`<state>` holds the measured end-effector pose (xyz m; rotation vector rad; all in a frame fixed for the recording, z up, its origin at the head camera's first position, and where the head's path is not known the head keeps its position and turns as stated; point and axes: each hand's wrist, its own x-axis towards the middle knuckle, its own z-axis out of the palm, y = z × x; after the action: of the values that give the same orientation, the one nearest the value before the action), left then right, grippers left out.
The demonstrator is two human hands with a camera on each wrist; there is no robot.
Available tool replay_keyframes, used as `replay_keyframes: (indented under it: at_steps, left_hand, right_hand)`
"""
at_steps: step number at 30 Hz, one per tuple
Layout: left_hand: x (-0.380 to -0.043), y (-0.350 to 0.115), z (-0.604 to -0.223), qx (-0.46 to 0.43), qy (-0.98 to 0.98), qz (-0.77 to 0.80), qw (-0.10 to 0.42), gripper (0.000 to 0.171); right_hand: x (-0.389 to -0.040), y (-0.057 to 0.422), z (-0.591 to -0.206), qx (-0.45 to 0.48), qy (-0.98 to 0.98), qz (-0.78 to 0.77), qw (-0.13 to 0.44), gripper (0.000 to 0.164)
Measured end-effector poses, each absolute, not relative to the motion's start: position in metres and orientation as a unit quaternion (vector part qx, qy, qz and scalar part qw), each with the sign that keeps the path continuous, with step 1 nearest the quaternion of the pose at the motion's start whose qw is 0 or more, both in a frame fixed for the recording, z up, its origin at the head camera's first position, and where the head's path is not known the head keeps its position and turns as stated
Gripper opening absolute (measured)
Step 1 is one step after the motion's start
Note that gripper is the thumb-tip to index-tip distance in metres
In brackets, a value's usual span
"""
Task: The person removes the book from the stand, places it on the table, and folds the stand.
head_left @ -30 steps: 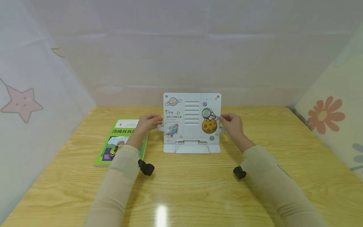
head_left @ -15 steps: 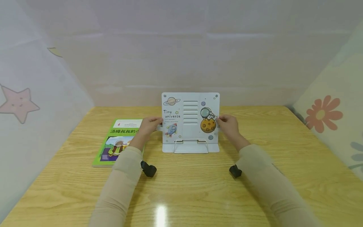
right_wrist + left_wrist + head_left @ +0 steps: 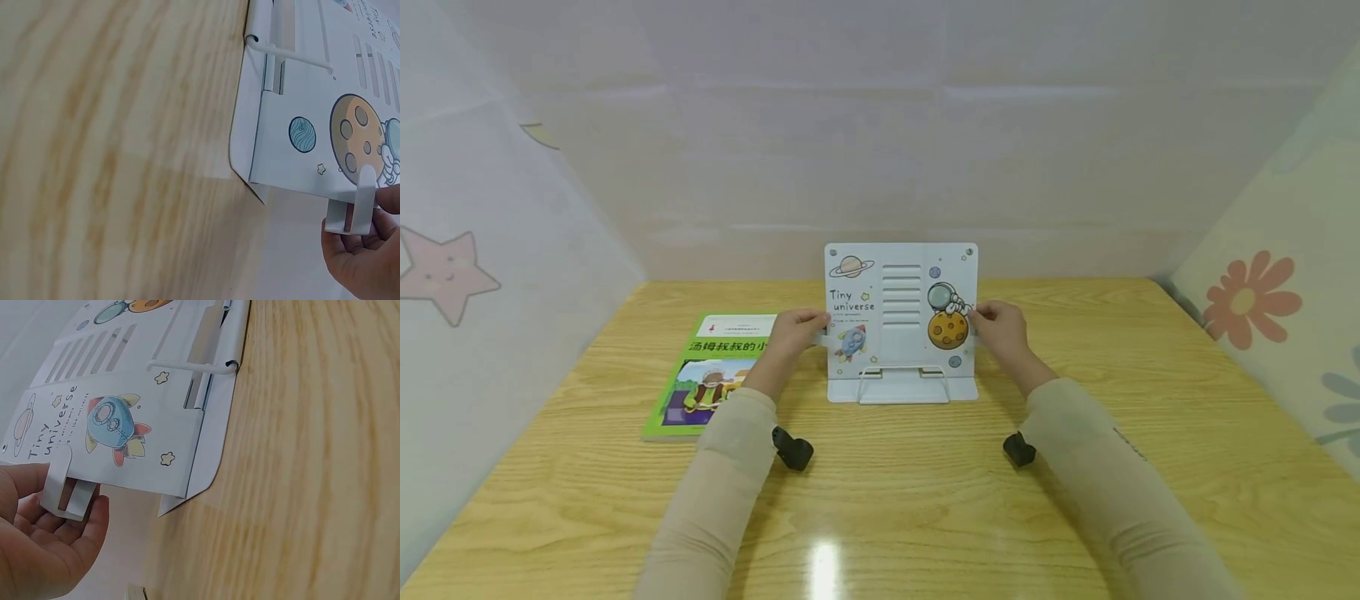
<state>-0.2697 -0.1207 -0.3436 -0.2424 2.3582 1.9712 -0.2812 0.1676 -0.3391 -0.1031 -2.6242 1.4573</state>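
Observation:
A white book stand [image 3: 901, 350] printed with "Tiny universe", a rocket, a planet and an astronaut stands propped up on the table. My left hand [image 3: 792, 337] grips its left edge, thumb at the front and fingers curled behind. On the opposite edge my right hand [image 3: 1002, 332] pinches the panel the same way. The left wrist view shows a white side clip [image 3: 59, 481] right beside the left thumb. A matching side clip [image 3: 362, 203] sits against the right-hand fingers in the right wrist view. A white wire page holder [image 3: 904, 403] lies across the stand's bottom ledge.
A green-bordered picture book [image 3: 711, 387] lies flat to the left of the stand, partly covered by my left arm. The wooden table [image 3: 895, 517] ends at a pale cloth backdrop [image 3: 880, 150]. Printed cloth walls stand on both sides.
Both hands have moved in slightly and now hold the stand's two side edges, where the left fingers were looser before. The whole head view has shifted a little. The book stays in place.

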Motion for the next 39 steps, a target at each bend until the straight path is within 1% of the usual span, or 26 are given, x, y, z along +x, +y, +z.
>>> replay_keyframes:
  at_steps: [9, 21, 26, 30, 39]
  left_hand:
    - [-0.263, -0.123, -0.342, -0.071, 0.783, 0.616, 0.039, 0.029]
    - [-0.252, -0.125, -0.339, -0.056, 0.787, 0.612, 0.048, 0.027]
    - [-0.247, -0.124, -0.341, -0.049, 0.788, 0.612, 0.051, 0.027]
    - [-0.242, -0.123, -0.340, -0.052, 0.781, 0.620, 0.055, 0.027]
    - [-0.233, -0.122, -0.342, -0.042, 0.767, 0.637, 0.063, 0.029]
  right_hand:
    - [-0.285, 0.165, -0.334, -0.038, -0.874, 0.482, 0.048, 0.025]
    - [-0.293, 0.161, -0.331, -0.034, -0.883, 0.464, 0.059, 0.024]
    - [-0.298, 0.159, -0.331, -0.043, -0.884, 0.463, 0.052, 0.022]
    - [-0.300, 0.156, -0.330, -0.052, -0.881, 0.468, 0.046, 0.023]
    - [-0.302, 0.150, -0.326, -0.064, -0.884, 0.460, 0.056, 0.025]
